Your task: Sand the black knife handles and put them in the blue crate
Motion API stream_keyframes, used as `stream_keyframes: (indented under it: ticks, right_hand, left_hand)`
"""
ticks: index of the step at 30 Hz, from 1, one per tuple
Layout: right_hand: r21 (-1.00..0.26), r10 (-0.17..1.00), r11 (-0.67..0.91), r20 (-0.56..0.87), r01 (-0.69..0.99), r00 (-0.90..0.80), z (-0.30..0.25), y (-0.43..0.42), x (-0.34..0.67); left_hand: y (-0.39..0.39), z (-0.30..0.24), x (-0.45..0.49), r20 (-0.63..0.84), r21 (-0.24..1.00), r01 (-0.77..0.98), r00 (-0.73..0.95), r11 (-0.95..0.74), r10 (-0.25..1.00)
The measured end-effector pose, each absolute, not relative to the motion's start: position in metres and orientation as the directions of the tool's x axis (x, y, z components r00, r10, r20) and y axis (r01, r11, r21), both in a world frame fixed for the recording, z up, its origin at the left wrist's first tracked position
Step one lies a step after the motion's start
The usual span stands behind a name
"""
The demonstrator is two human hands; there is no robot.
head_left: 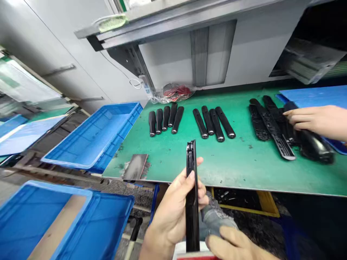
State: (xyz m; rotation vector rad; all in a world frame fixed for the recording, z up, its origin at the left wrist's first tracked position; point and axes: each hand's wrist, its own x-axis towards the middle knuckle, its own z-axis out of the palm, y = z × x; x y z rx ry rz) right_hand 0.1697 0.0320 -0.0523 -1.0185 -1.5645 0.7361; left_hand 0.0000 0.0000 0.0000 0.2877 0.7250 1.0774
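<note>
Black and glossy, one long handle-shaped piece [192, 220] is gripped in your left hand [172, 207], thumb on one side and fingers wrapped around the other. Its long axis runs away from you, its notched end pointing toward the green worktop [244, 169]. Your right hand [238, 245] is at the lower right, just beside the near end; it is blurred, so whether its fingers hold anything cannot be told. Beyond the worktop's front edge lie five dark handles [165, 118] and, right of them, four more handles [207, 120], with a green gap between groups. Far right, another person's hand [311, 117] rests on a dark piece [311, 142].
</note>
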Motion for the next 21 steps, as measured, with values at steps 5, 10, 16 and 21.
stream_keyframes:
  ticks: [5, 10, 16, 21]
  right_hand:
    - [-0.854, 0.884, 0.452, 0.468, 0.257, 0.0, -0.043, 0.033, 0.181]
    - [-0.855, 0.875, 0.45, 0.48, 0.256, 0.064, -0.033, 0.037, 0.192]
    - [-0.945, 0.945, 0.327, 0.327, 0.031, 0.003, -0.045, 0.03, 0.192]
    - [-0.961, 0.968, 0.233, 0.244, -0.149, -0.056, -0.059, -0.004, 0.183]
  left_hand:
    - [-0.018, -0.016, -0.007, -0.462, 0.658, -0.502, 0.319, 0.561, 0.828]
    - [-0.027, -0.022, -0.033, -0.259, 0.686, -0.469, 0.557, 0.556, 0.789]
    - [-0.014, -0.009, -0.043, -0.249, 0.36, -0.779, 0.45, 0.513, 0.858]
    - [-0.004, -0.011, -0.03, -0.43, 0.288, -0.891, 0.207, 0.351, 0.879]
